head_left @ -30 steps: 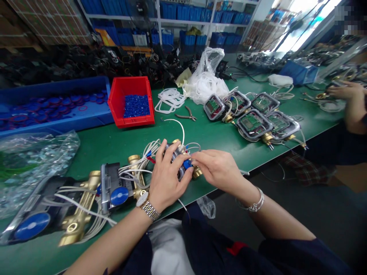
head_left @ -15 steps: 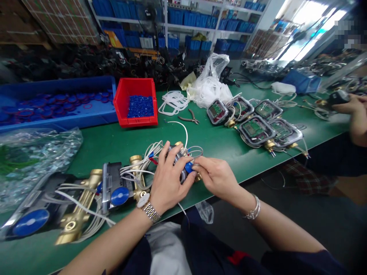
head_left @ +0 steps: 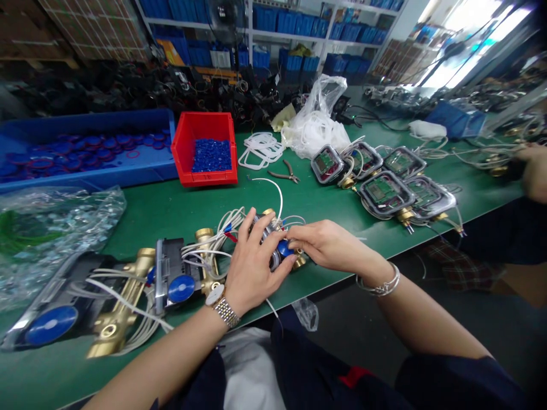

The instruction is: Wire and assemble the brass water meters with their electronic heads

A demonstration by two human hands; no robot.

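Observation:
My left hand (head_left: pixel 256 265) lies over a meter (head_left: pixel 275 261) with a blue round cap (head_left: pixel 285 248), its fingers wrapped round the housing and the thumb along the near side. Most of that meter is hidden under the hand; a brass fitting (head_left: pixel 299 262) pokes out at its right. At the cap's right edge, my right hand (head_left: pixel 329 245) is closed in a pinch; whatever is between its fingertips is too small to make out. Left of my hands, another meter (head_left: pixel 171 273) with a brass pipe body and coiled grey cables (head_left: pixel 213 245) lies on the green table (head_left: pixel 171 210).
A red bin (head_left: pixel 205 179) of small blue parts and a blue tray (head_left: pixel 141 169) of blue discs stand behind. Pliers (head_left: pixel 287 175), white gaskets (head_left: pixel 261 149) and several open-faced meters (head_left: pixel 387 193) lie to the right. A co-worker's hand (head_left: pixel 536 173) is at far right.
My right hand has turned slightly, its wrist shifting up and right while its fingertips stay by the blue cap. My left hand keeps its hold. The co-worker's hand has moved right.

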